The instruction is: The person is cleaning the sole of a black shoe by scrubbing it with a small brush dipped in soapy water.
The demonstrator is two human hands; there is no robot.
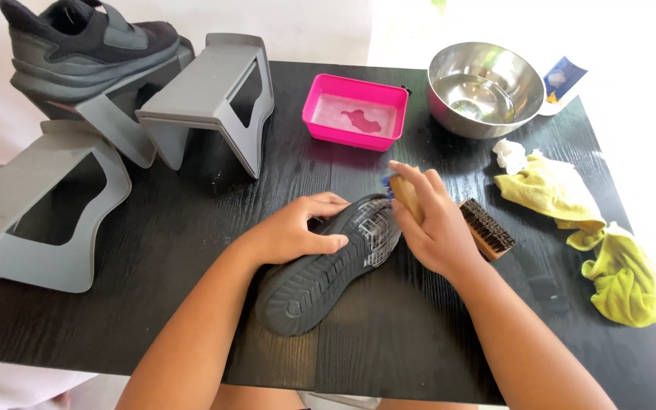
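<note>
A black shoe (328,273) lies sole up on the black table (389,342). My left hand (298,228) grips its side and holds it steady. My right hand (434,224) is shut on a small wooden-handled brush (404,193) with blue bristles, pressed against the toe end of the sole. A larger wooden brush (489,228) with dark bristles lies just right of my right hand.
A pink tray (320,102) with liquid and a steel bowl (525,76) stand at the back. Yellow cloths (586,228) lie at the right. Three grey shoe stands (214,99) fill the left, one bearing a second black shoe (85,38).
</note>
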